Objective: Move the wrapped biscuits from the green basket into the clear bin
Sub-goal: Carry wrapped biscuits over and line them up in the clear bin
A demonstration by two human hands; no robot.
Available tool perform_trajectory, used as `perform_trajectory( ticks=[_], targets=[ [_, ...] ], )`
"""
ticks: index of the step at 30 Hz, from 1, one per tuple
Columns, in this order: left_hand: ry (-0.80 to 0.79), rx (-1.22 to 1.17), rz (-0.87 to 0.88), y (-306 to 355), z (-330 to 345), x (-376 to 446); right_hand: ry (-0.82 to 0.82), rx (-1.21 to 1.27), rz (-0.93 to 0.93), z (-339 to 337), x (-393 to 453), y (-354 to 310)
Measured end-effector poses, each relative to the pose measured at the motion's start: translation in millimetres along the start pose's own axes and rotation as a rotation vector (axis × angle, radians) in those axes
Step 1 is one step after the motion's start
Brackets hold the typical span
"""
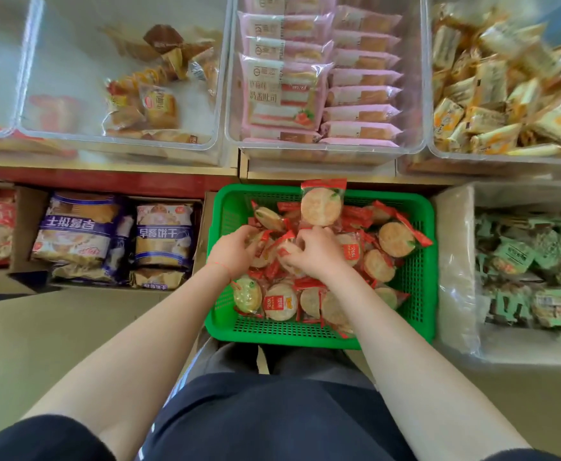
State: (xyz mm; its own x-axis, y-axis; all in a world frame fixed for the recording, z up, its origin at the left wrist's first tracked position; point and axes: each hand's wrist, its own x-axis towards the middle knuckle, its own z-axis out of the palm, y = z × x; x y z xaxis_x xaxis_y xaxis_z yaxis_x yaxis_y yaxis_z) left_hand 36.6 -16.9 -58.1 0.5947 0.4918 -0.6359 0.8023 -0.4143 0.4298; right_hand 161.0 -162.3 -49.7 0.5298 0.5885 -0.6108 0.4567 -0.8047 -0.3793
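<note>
A green basket [419,287] rests on my lap, holding several round biscuits in clear wrappers with red ends [396,239]. My left hand [231,251] is down in the pile at the basket's left side, fingers curled around wrapped biscuits. My right hand [315,252] is in the middle of the pile, closed on wrapped biscuits. One wrapped biscuit [321,202] stands upright just beyond my right hand. A clear bin [119,141] on the shelf at upper left holds a few mixed snack packs on its right side.
More clear bins line the shelf: pink cake packs [305,81] in the middle, yellow packs [505,94] to the right. Below left are boxes of purple snack bags [112,234]. A box of green packs [532,271] sits right of the basket.
</note>
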Motion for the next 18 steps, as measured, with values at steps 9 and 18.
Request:
perform_trajectory(
  ticks=[9, 18],
  targets=[
    [0.124, -0.181, -0.079, 9.2, -20.5, 0.2, 0.003, 1.073, 0.223, -23.4, -17.7, 8.0],
    [-0.125, -1.041, -0.139, 23.2, -78.6, -26.2, -0.229, 1.526, 0.079, -36.1, -31.6, -29.7]
  ],
)
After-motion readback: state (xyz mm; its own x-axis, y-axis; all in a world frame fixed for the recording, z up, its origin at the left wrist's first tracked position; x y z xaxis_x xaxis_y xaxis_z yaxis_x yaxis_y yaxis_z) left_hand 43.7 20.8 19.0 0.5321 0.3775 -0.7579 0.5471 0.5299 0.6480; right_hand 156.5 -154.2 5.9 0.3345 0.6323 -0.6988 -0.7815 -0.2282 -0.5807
